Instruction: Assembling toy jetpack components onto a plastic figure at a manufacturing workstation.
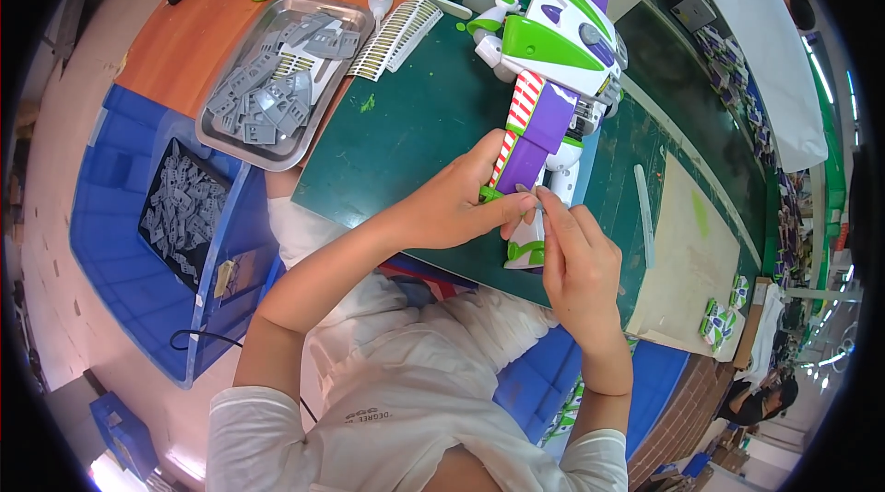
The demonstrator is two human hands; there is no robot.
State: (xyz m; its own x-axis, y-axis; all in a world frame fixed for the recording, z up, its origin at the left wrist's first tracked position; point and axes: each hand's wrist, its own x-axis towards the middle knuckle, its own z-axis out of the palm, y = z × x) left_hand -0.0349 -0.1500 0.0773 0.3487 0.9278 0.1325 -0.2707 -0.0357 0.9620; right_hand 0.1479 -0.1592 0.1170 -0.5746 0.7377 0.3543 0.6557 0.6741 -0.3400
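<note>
Gripping toy wing (527, 137) between left hand (456, 206) (thumb side) and right hand (579, 261)

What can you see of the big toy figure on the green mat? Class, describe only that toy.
The toy figure looks like glossy hard plastic, mostly white with lime green and purple panels. A purple wing with red-and-white striped edging points toward the person. It lies tilted on the dark green mat. The left hand grips the wing's tip, and the right hand pinches beside it, over a white and green part.
</note>
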